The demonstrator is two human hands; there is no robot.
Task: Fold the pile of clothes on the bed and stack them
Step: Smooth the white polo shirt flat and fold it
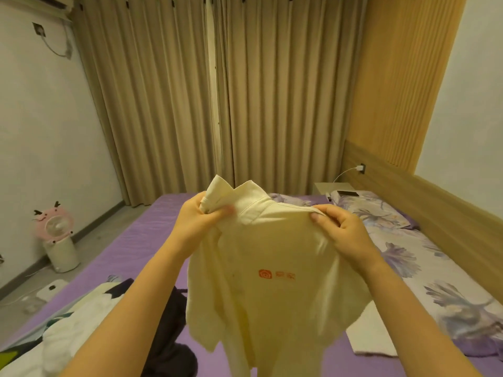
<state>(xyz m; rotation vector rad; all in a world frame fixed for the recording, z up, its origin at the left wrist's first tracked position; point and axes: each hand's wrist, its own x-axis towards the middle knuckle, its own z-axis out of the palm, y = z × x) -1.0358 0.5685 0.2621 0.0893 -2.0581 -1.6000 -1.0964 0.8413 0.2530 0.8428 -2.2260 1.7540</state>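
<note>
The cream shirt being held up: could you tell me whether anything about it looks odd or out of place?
Slightly. The cream shirt hangs crumpled and lopsided, its collar bunched in the left hand, while the right hand pinches the shoulder. No visible damage.

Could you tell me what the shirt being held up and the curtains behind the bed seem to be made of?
The shirt looks like soft, matte woven cloth, perhaps cotton: it drapes limply, creases, and its collar holds a stitched edge. The curtains look like thicker matte beige fabric, hanging in regular vertical pleats with no sheen. The exact fibre cannot be told for either.
</note>
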